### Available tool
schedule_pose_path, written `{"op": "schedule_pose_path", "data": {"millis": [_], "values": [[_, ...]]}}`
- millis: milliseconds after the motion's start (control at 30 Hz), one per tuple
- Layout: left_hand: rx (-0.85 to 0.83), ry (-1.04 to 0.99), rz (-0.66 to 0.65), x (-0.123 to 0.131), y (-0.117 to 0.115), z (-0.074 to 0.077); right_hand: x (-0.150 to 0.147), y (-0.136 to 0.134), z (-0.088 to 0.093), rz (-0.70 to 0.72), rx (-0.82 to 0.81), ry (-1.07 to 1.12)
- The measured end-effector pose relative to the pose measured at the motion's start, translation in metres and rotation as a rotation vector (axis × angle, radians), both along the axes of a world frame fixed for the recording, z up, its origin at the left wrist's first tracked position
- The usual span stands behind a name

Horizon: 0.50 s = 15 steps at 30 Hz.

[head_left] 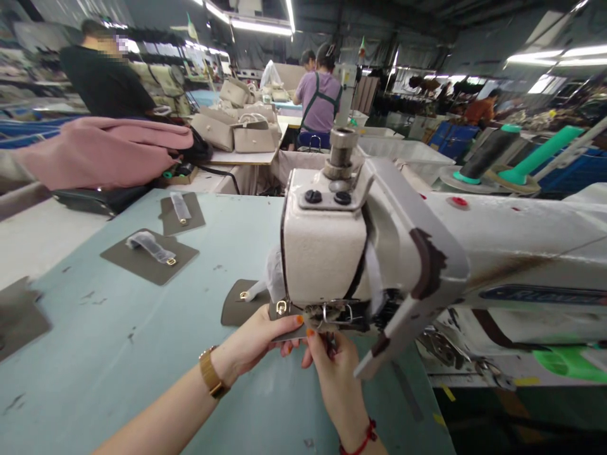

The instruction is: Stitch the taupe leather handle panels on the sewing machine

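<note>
Five flat grey panels (21, 319) are counted on or above the blue-green table (90, 360), whose smooth, matte top is marked by dark scuffs. At the far left, one panel is cut off by the edge of view. Beyond the table's back left edge, pink fabric (109, 151) is heaped over a black bag (90, 201). In front of it, two squarish panels are laid near each other, each topped by one gold metal buckle (171, 261) and one strap (149, 245) wrapped in translucent white film. Between these and the left forearm (161, 404), a broad stretch of tabletop is left for movement. Just behind the left hand (265, 332), a fourth panel is laid, likewise fitted with one buckle.

The fifth, the held panel (293, 310), is pinched by the left hand, thumb on top, close under the white-painted sewing machine (322, 246). At its near edge, the thumb and fingers of the right hand (334, 363) are drawn together; what is gripped there cannot be told. Room on the right is bounded by a bent metal guard (448, 256), its paint chipped to brown. Farther right, two thread cones (545, 155), one dark and one green, are stood behind the machine's arm.
</note>
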<state>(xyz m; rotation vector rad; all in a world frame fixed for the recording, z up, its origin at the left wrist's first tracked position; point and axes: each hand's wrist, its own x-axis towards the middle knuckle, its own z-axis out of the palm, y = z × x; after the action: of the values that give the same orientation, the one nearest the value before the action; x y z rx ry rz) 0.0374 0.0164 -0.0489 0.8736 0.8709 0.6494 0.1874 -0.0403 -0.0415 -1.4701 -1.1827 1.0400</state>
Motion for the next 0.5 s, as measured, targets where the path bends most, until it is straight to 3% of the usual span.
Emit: {"op": "schedule_pose_path", "data": {"millis": [267,500], "values": [[0.037,-0.016,-0.003,0.001,0.011,-0.003,0.000,-0.002,-0.013,0.001,0.026,-0.014],[0.052,-0.019,0.025,0.000,0.017,-0.002,0.011,-0.027,-0.033,0.146,-0.143,-0.040]]}}
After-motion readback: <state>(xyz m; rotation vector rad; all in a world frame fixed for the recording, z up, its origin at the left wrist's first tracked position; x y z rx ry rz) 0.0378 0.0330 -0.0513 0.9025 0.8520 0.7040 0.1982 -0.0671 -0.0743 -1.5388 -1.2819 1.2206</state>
